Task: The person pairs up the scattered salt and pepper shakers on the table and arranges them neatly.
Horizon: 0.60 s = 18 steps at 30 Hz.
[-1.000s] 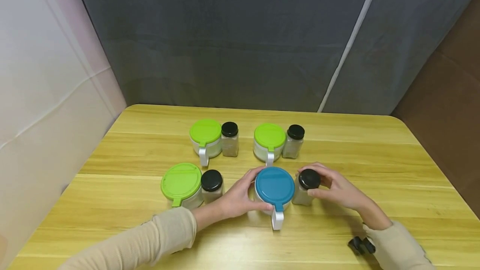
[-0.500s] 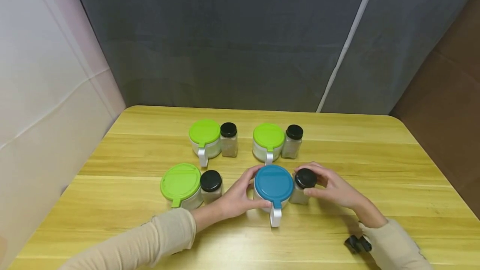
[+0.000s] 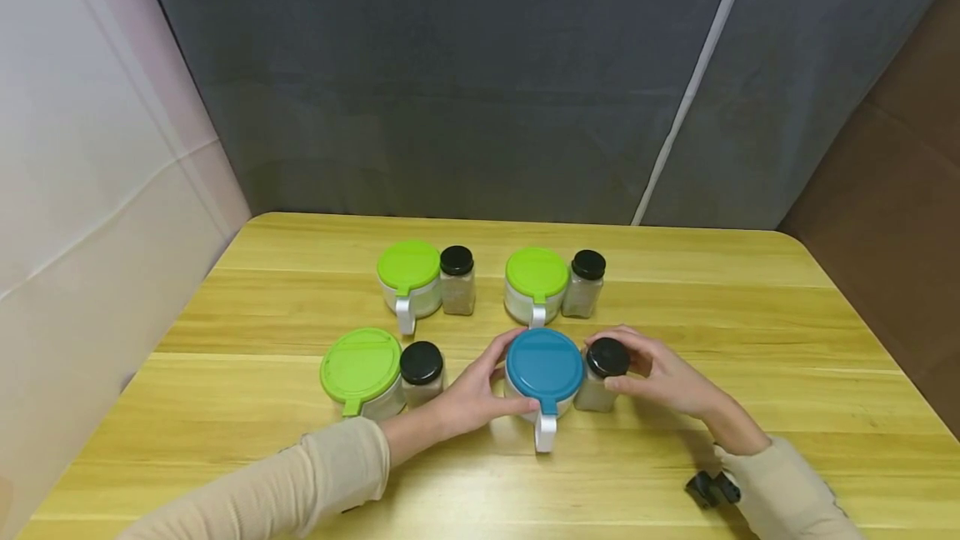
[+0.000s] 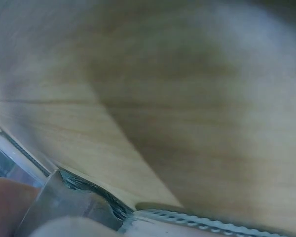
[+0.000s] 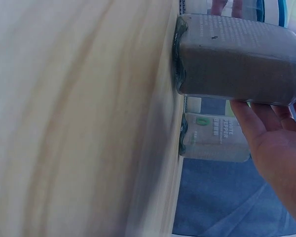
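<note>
In the head view my left hand (image 3: 476,394) grips the side of a round white seasoning jar with a blue lid (image 3: 543,365), its handle toward me. Thumb and fingers spread around the jar's left side. Close on its right stands a square spice bottle with a black cap (image 3: 596,395), held near the cap by my right hand (image 3: 663,375). From the right wrist, that spice bottle (image 5: 241,61) has its base at the tabletop, with my fingertips (image 5: 244,111) against one side. A smaller-looking bottle labelled white pepper (image 5: 214,138) appears behind it.
Two green-lidded jars (image 3: 408,267) (image 3: 536,275) stand at the back, each beside a black-capped bottle (image 3: 457,294) (image 3: 582,297). Another green-lidded jar (image 3: 362,369) and bottle (image 3: 422,363) are near my left forearm. A small black object (image 3: 712,490) lies by the right sleeve.
My right hand has slid the spice bottle left, closer to the blue-lidded jar. The jar, still in my left hand, has shifted slightly left and away from me.
</note>
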Tool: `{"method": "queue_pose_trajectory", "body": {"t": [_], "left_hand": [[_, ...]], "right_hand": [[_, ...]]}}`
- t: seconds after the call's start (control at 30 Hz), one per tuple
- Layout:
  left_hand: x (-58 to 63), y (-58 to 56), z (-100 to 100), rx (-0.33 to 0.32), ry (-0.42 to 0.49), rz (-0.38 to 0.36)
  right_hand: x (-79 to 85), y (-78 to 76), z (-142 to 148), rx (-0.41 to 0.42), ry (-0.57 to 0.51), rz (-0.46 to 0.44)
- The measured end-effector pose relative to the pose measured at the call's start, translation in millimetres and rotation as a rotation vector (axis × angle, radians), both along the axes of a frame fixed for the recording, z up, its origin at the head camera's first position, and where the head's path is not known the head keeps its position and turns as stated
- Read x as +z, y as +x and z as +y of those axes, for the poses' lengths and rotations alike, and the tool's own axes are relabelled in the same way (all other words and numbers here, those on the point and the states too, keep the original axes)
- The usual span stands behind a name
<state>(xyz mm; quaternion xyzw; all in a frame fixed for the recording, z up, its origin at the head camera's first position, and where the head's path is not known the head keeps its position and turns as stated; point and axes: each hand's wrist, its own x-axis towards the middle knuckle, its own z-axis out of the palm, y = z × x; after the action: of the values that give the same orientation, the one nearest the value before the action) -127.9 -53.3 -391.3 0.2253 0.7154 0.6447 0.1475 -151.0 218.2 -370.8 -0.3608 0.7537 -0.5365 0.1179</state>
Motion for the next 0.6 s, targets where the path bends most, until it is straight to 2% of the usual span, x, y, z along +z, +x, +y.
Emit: {"method": "queue_pose_trajectory", "body": {"t": [0.33, 0.6], "left_hand": [[0.2, -0.1, -0.2, -0.003, 0.020, 0.028], [0.5, 0.1, 0.0, 0.002, 0.006, 0.022]], "right_hand": [[-1.2, -0.4, -0.2, -0.010, -0.001, -0.023], [-1.3, -0.5, -0.2, -0.015, 0.009, -0.033]]}}
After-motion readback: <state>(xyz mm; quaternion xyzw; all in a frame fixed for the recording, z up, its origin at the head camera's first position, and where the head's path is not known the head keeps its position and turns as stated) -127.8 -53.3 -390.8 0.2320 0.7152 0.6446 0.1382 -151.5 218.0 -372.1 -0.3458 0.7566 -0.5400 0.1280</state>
